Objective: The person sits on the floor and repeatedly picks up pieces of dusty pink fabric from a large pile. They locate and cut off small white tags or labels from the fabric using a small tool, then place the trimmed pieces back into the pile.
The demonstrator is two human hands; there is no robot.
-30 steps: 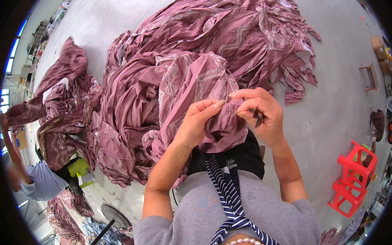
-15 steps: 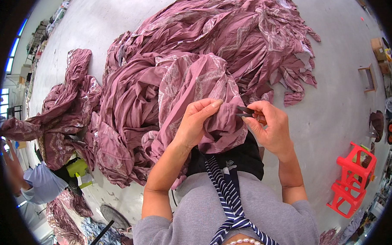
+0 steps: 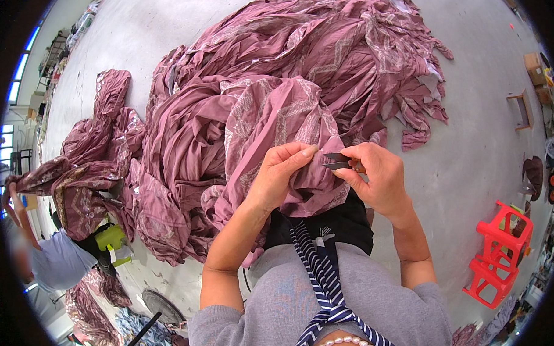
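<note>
Mauve patterned fabric (image 3: pixel 245 134) is bunched across my lap and joins the large heap in front of me. My left hand (image 3: pixel 282 176) is closed, thumb and fingertips pinching a raised fold of this cloth. Close by on the right, my right hand (image 3: pixel 378 174) grips a pair of small dark thread snips (image 3: pixel 336 165). Their two blades are spread apart and point left toward the pinched fold. The snips' handles are mostly covered by my right fingers.
On the left, another person (image 3: pixel 60 257) holds up a length of the same mauve fabric, beside a lime-green stool (image 3: pixel 111 238). Red plastic stools (image 3: pixel 498 250) stand at the right on the grey floor. A wooden frame (image 3: pixel 519 111) and cardboard boxes (image 3: pixel 534 69) are farther right.
The snips in my right hand have moved slightly left, nearer the fold, and more of their blades shows. The other person has leaned and shifted their hands on the fabric.
</note>
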